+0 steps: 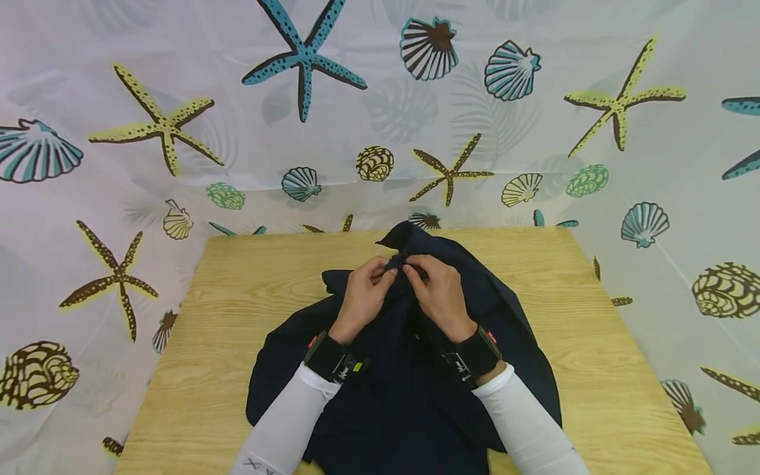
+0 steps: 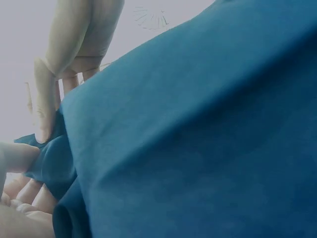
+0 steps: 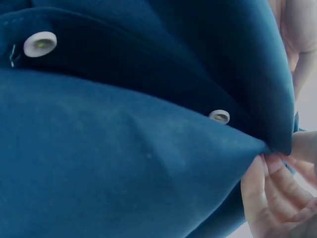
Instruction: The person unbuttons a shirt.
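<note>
A dark navy garment with a collar, which looks like a shirt [image 1: 392, 389], lies spread on the table under both forearms. Near its collar [image 1: 410, 237] my left hand [image 1: 365, 293] pinches the cloth edge between thumb and fingers. Close beside it, my right hand [image 1: 439, 290] pinches the same stretch of cloth. In the right wrist view two pale buttons show along the front opening, a larger button [image 3: 40, 44] and a smaller button [image 3: 219, 117]. The left wrist view shows both thumbs on a folded piece of cloth [image 2: 57, 161]. What lies between the fingertips is hidden.
The garment lies on a light wooden table [image 1: 237, 284]. A white curtain [image 1: 332, 152] printed with starfish and shells stands behind the table and along both sides. Dark straps with small devices sit on both wrists, over white sleeves [image 1: 291, 422].
</note>
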Demonstrator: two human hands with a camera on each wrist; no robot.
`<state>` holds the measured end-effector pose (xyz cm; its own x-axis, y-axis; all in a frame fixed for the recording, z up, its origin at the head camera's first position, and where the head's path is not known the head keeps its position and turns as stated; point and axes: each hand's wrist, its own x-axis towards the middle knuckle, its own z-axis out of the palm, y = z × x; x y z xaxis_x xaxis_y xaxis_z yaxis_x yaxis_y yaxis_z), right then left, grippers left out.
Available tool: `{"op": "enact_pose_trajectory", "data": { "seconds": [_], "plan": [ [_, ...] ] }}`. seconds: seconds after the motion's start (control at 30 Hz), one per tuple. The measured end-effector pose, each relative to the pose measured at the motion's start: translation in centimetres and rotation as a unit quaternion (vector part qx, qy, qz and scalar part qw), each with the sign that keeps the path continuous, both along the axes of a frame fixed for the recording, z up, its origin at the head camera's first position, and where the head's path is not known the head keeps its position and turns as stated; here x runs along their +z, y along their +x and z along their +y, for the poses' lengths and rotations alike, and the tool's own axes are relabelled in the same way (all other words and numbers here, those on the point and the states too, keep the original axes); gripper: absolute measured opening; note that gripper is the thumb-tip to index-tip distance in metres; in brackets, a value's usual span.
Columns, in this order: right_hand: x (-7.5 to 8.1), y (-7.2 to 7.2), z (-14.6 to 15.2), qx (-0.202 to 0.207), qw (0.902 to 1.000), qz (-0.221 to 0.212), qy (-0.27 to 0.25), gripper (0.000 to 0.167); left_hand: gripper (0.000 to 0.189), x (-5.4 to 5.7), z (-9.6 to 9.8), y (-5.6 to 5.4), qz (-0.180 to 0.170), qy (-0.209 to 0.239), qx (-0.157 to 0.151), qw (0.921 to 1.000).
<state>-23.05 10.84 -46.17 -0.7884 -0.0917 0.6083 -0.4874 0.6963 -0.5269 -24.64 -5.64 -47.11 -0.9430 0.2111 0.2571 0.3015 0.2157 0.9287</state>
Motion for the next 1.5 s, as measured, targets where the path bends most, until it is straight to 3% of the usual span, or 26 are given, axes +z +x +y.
{"op": "enact_pose_trajectory", "data": {
  "seconds": [0.1, 0.3, 0.37, 0.47, 0.67, 0.9, 1.1, 1.3, 1.5],
  "plan": [
    [0.4, 0.1, 0.1, 0.019, 0.9997, 0.003, -0.014, 0.017, 0.015, 0.7, -0.4, 0.0, 0.016, -0.003, -0.009, 0.9998],
    [2.7, 0.2, 0.4, 0.043, 0.9967, 0.017, -0.066, 0.021, 0.016, 3.8, -1.0, 0.1, 0.088, -0.013, -0.021, 0.9958],
    [3.3, 0.3, 0.4, 0.043, 0.9965, 0.016, -0.07, 0.022, 0.016, 4.1, -1.0, 0.2, 0.093, -0.008, -0.022, 0.9954],
    [3.2, 0.5, 0.3, 0.041, 0.9976, 0.006, -0.056, 0.02, 0.017, 3.4, -1.0, 0.4, 0.077, 0.001, -0.026, 0.9967],
    [1.6, 0.9, 0.1, 0.05, 0.998, -0.008, -0.038, 0.017, 0.019, 1.3, -1.0, 0.9, 0.048, 0.001, -0.039, 0.9981],
    [0.8, 1.6, -0.3, 0.047, 0.9976, 0.003, -0.051, 0.013, 0.016, 0.8, -1.4, 1.5, 0.076, -0.027, -0.052, 0.9954],
    [0.4, 2.0, -0.5, 0.04, 0.9969, 0.011, -0.067, 0.012, 0.016, 0.7, -1.5, 1.9, 0.071, -0.035, -0.061, 0.9951],
    [0.3, 2.4, -0.8, 0.029, 0.9973, 0.011, -0.066, 0.011, 0.02, 0.6, -1.3, 2.3, 0.046, -0.03, -0.017, 0.9983],
    [0.2, 2.8, -0.9, 0.03, 0.9995, 0.004, -0.012, 0.009, 0.022, 0.1, -1.2, 2.6, 0.047, -0.021, 0.026, 0.9983]
  ]
}}
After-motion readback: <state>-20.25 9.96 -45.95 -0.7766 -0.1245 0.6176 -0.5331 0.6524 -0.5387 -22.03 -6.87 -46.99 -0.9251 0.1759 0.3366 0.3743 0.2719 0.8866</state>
